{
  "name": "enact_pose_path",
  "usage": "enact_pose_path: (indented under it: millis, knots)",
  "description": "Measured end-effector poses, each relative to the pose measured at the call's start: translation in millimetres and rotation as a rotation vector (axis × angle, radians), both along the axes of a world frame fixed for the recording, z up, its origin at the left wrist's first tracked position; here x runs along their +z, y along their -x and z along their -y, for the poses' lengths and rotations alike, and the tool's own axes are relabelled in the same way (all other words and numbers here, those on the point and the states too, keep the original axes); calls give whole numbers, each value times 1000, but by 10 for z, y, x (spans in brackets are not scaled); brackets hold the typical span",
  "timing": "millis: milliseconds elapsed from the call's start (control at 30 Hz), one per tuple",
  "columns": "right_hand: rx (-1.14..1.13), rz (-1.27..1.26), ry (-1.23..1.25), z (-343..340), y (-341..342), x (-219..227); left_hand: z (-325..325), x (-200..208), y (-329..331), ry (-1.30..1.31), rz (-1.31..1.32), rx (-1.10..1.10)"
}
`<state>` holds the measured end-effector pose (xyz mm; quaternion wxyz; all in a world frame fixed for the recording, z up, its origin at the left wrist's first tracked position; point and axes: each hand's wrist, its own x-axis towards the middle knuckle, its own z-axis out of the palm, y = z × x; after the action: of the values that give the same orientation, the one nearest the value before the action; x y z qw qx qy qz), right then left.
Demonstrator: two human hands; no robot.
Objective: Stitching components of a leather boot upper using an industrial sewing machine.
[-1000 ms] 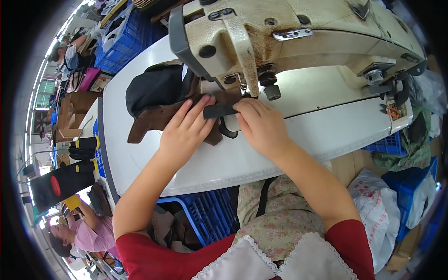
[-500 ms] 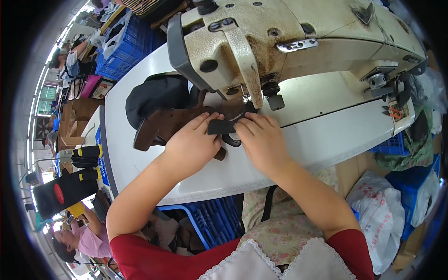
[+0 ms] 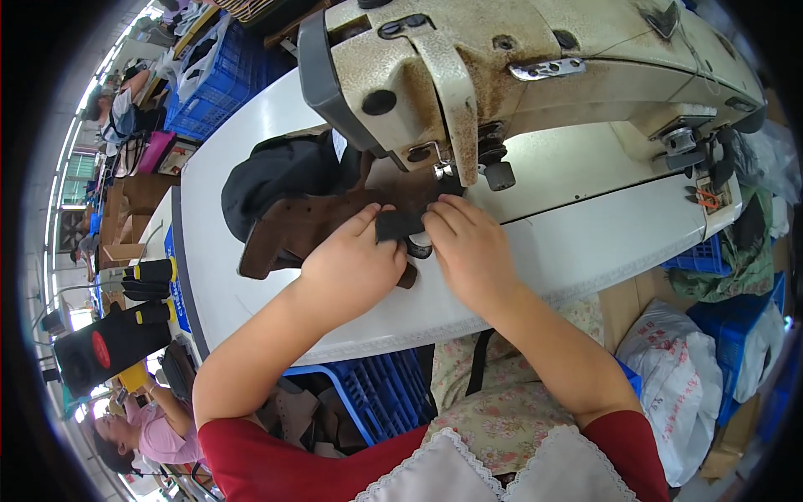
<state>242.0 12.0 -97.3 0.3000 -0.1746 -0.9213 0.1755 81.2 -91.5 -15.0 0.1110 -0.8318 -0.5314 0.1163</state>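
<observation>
A brown leather piece (image 3: 288, 226) with holes along it lies on the white sewing table, and a bundle of black cloth (image 3: 280, 176) rests against its far side. Between my hands is a short dark strip (image 3: 399, 224). My left hand (image 3: 355, 266) is closed, its fingertips pinching the strip's left end over the leather. The strip's right end is under the bent fingers of my right hand (image 3: 473, 255), close in front of the sewing machine's needle area (image 3: 447, 170). A black ring-like part (image 3: 420, 248) shows between the hands. Both thumbs are mostly hidden.
The sewing machine (image 3: 502, 84) spans the far side of the table. A blue crate (image 3: 376, 397) with brown pieces stands below the near edge. White plastic bags (image 3: 669, 385) are at the right. At the lower left, another person (image 3: 163, 427) sits near black cylinders (image 3: 109, 347).
The view has shifted slightly. The dark strip's right end now lies further under my right fingers and less of it shows. Both hands stay by the needle area.
</observation>
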Motion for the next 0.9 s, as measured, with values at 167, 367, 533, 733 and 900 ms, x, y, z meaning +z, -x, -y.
enact_pose_path:
  millis: [167, 367, 533, 733, 900]
  knots:
    - [-5, -17, 38, -37, -12, -23, 11, -8, -76, 4, -30, 0]
    - [13, -17, 16, -53, -24, -2, 3, -31, -119, -12, -32, 11]
    - [3, -35, 32, -75, -31, -11, -16, -54, -157, 23, -42, 29]
    - [-23, -37, 30, -74, -29, -47, -3, -84, -247, -10, 14, 68]
    - [-41, -58, 37, -111, -33, -69, -71, -40, -341, -41, -6, 97]
